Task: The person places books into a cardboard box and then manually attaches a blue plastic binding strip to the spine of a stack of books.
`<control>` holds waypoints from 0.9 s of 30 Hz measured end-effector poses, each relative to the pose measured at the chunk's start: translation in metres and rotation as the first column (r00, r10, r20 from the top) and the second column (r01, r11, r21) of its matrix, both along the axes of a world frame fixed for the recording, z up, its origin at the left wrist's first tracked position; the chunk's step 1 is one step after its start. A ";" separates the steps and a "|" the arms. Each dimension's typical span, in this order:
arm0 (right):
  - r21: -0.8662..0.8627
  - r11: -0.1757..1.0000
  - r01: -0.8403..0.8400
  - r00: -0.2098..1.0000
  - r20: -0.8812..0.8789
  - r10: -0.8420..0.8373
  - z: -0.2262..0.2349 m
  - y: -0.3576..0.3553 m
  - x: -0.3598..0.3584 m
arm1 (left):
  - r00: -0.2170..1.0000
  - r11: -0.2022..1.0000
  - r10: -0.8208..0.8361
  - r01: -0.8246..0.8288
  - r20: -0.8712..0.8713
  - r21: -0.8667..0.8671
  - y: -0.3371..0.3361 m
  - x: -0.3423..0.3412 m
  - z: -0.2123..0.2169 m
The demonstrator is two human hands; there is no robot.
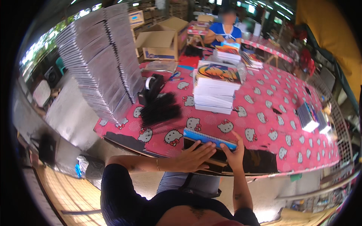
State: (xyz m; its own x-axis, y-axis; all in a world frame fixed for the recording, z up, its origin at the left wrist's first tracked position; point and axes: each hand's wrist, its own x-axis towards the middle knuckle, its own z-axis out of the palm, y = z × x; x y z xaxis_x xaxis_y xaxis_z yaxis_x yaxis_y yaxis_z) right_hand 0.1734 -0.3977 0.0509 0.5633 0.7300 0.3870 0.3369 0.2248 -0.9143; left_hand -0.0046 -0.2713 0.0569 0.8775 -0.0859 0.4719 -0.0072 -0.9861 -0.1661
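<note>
A spiral-bound notebook with a blue cover [209,138] lies at the near edge of a table covered in pink cartoon-cat cloth [264,124]. My left hand [196,158] lies flat, fingers spread, on the notebook's dark near side. My right hand [234,150] pinches the notebook's right near corner, index finger raised. A pile of black binding combs [160,110] lies to the left of the notebook.
A tall leaning stack of grey notebooks [102,60] fills the table's left end, a tape dispenser [152,86] beside it. A stack of white books with a colourful cover [217,88] stands mid-table. Small notebook stacks [307,116] lie right. A person in blue [224,32] sits beyond, near cardboard boxes [160,39].
</note>
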 end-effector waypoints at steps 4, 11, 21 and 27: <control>0.090 0.992 -0.086 0.993 -0.076 0.093 -0.009 0.006 0.005 | 0.962 0.980 0.200 -0.199 0.186 -0.028 0.024 0.038 0.057; 0.025 0.983 -0.184 0.983 -0.011 0.185 -0.019 -0.008 0.023 | 0.932 0.989 0.146 -0.150 0.333 -0.012 0.004 0.043 0.047; -0.071 0.984 -0.163 0.987 -0.009 0.163 -0.005 -0.008 0.007 | 0.968 0.991 0.130 -0.121 0.213 -0.057 0.010 0.047 0.042; 0.016 0.993 -0.118 0.981 0.158 0.114 -0.019 -0.008 0.017 | 0.973 0.998 0.064 -0.067 0.222 0.006 -0.010 0.058 0.040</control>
